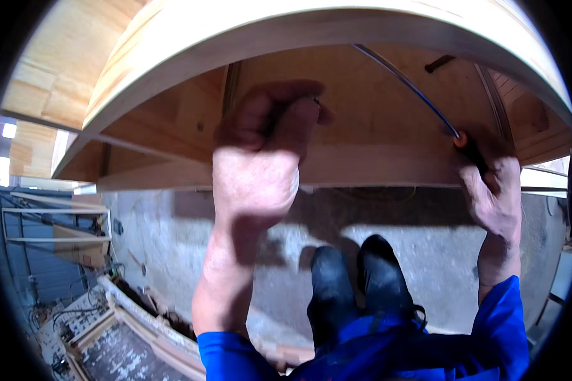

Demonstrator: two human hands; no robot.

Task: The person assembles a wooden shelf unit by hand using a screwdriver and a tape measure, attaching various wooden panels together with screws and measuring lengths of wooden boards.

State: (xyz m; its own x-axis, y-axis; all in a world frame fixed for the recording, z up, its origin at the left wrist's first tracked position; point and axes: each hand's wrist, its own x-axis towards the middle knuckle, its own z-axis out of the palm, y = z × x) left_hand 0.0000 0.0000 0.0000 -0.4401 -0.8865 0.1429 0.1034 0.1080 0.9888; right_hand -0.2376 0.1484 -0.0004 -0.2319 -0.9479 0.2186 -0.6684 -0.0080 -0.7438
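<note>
A light wooden cabinet-like frame (337,38) fills the upper half, and I look into its underside. My left hand (260,159) reaches up inside it with fingers curled, pinching something small and dark against the inner panel (368,101); what it is I cannot tell. My right hand (489,190) grips the dark handle of a long thin tool. Its metal shaft (407,82) runs up and to the left across the panel. Both sleeves are blue.
Below lies a grey concrete floor (171,228). My dark shoes (356,279) show between my arms. At the lower left are wooden frames and debris (127,330). A metal rack (51,222) stands at the left. A dark fitting (440,62) sits on the panel's upper right.
</note>
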